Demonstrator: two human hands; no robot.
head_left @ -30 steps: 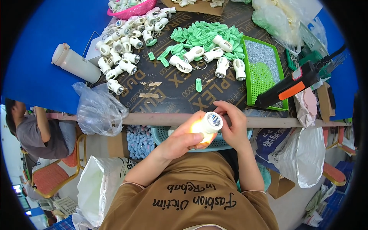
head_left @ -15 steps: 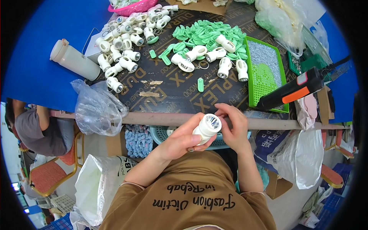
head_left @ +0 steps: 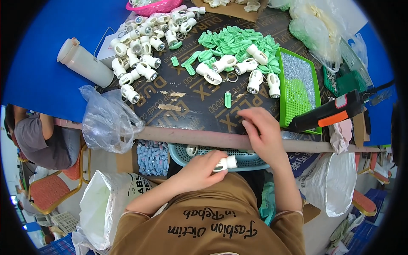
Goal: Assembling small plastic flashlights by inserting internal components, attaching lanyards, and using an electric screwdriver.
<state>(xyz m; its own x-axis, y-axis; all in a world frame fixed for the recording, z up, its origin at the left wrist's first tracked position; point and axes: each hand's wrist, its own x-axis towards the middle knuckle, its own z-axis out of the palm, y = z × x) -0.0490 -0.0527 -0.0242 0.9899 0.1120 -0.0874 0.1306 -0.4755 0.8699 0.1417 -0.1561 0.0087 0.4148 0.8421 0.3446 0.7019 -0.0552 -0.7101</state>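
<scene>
My left hand (head_left: pixel 197 170) is closed around a small white flashlight (head_left: pixel 230 162), low over my lap by the blue basket (head_left: pixel 176 156). Its lens end no longer faces up. My right hand (head_left: pixel 267 135) is raised over the table's front edge, thumb and fingers apart, with nothing visible in it. A single light-green plastic piece (head_left: pixel 228 100) lies just beyond its fingertips. Farther back are a heap of green pieces (head_left: pixel 238 38) and several white flashlights (head_left: pixel 254 81), one with a metal ring.
On the right stand a green tray (head_left: pixel 282 114) of small silvery parts and a black-and-orange power screwdriver (head_left: pixel 327 115) leaning across it. More white flashlights (head_left: pixel 144 42) pile up at the left, beside a pale bottle (head_left: pixel 87 63) and a clear plastic bag (head_left: pixel 108 121). A seated person (head_left: pixel 40 140) is at far left.
My left hand has lowered the flashlight toward my lap and turned it sideways. My right hand has come away from the flashlight, rightward, its fingers over the table.
</scene>
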